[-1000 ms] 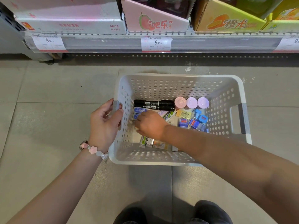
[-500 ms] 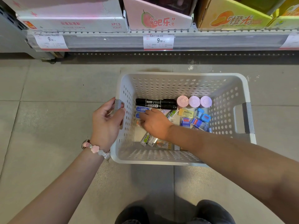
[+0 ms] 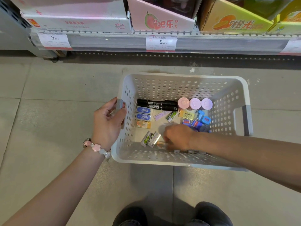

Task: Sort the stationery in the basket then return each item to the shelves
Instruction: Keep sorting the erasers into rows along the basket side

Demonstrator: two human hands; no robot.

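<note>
A white perforated basket (image 3: 182, 85) sits on the tiled floor below a shelf. My left hand (image 3: 107, 123) grips its grey left handle (image 3: 120, 104). Inside lie two black markers (image 3: 157, 105), three round pink and lilac caps (image 3: 194, 103), two blue-labelled erasers (image 3: 144, 113), an orange-labelled eraser (image 3: 143, 124), two grey-green packs (image 3: 150, 139) and several small blue items (image 3: 197, 120). My right hand (image 3: 178, 137) reaches down near the basket's front wall, fingers curled onto a small orange-printed pack (image 3: 161, 144); whether they pinch it is unclear.
The shelf edge (image 3: 162, 42) with price tags runs across the top, carrying a pink-white carton (image 3: 76, 18), a pink guava box (image 3: 161, 22) and a yellow-orange box (image 3: 232, 20). Grey floor tiles surround the basket. My dark shoes (image 3: 172, 216) stand at the bottom.
My right hand has moved from the erasers at the basket's left side back toward the front wall, uncovering the erasers. My left hand stays on the handle.
</note>
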